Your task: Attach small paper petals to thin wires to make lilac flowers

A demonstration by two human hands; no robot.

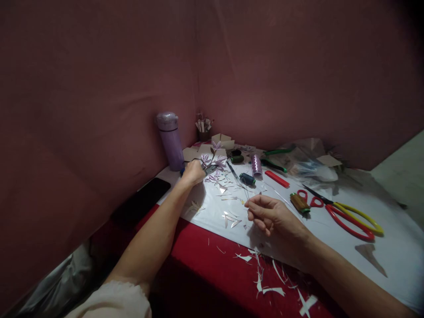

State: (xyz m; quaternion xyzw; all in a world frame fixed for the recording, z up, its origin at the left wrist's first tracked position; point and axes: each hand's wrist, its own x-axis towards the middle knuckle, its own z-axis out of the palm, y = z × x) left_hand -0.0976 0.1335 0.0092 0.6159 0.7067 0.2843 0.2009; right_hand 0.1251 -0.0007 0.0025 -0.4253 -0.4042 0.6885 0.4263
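Observation:
My right hand [266,214] is over the white table covering, thumb and fingertips pinched on thin wire [247,193] that rises from them. Farther off, my left hand [194,173] is closed, its fingertips turned away from view. Whatever it holds is hidden. Just beyond its knuckles is a spray of purple flowers [218,162] with a dark stem. A pen [232,171] and a dark teal thread spool [247,179] lie between the two hands. Small pale cut-out leaf shapes [231,219] are spread in front of my right hand.
A purple bottle [172,143] and a black phone [145,198] are on the left. To the right lie large scissors [351,216], a brown spool [300,203], a red strip [277,179] and green-handled pliers [274,165]. White scraps [273,290] litter the red cloth [205,251].

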